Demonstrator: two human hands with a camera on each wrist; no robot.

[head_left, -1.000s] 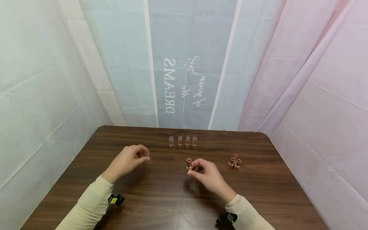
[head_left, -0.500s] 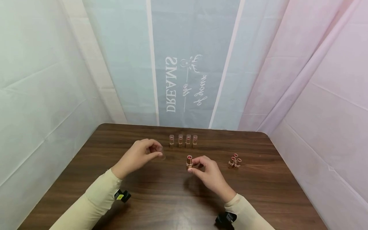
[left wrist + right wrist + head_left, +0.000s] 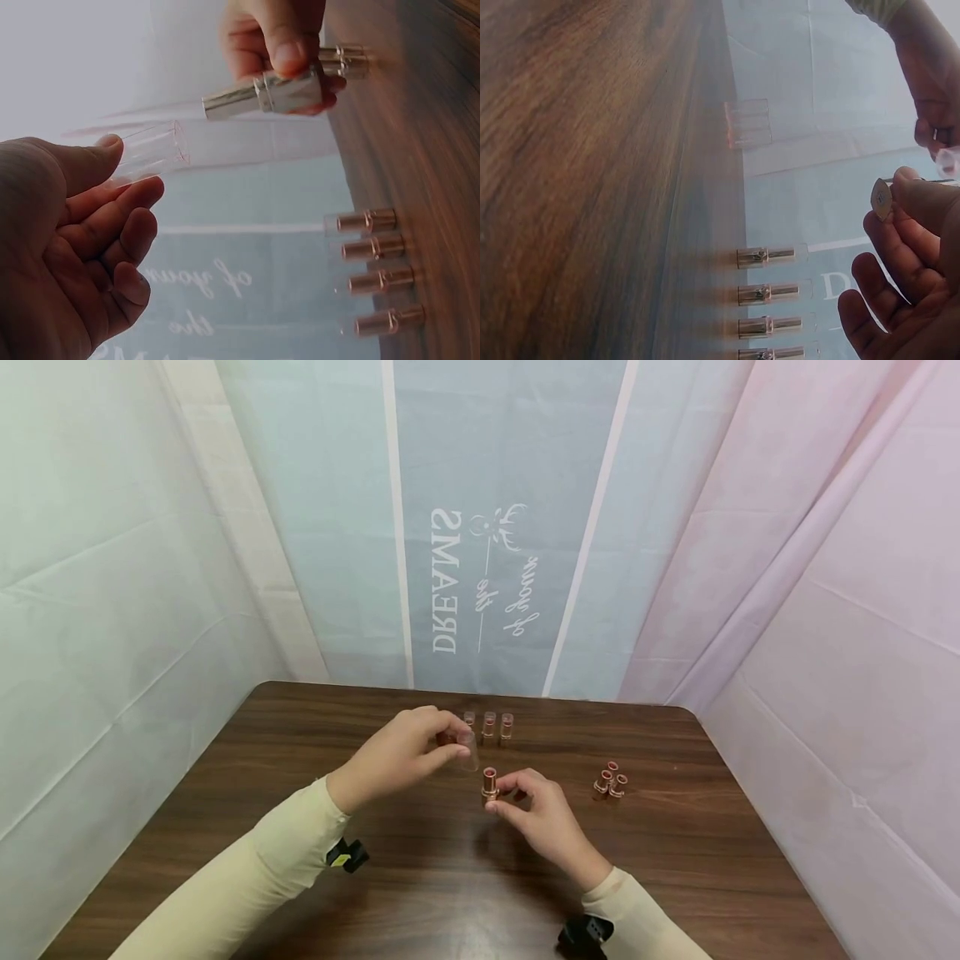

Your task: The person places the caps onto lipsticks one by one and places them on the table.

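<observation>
In the head view my left hand (image 3: 408,752) pinches a clear cap (image 3: 468,758) between thumb and fingers. Just to its right, my right hand (image 3: 543,814) grips the base of an uncapped rose-gold lipstick tube (image 3: 490,783), held upright with its red top showing. From the left wrist, the cap's open end (image 3: 180,142) faces the narrow end of the lipstick tube (image 3: 232,100), with a short gap between them. The right wrist view shows the flat bottom of the tube (image 3: 882,199) beyond the right thumb.
Capped lipsticks (image 3: 489,725) stand in a row at the table's back, one behind my left fingers. Three uncapped tubes (image 3: 609,781) cluster at the right. Clear caps (image 3: 748,124) stand on the brown wooden table (image 3: 675,860), seen from the right wrist. Printed cloth hangs behind.
My left hand has moved right with the clear cap, up close to the lipstick tube, and now covers part of the back row. My right hand has stayed nearly still.
</observation>
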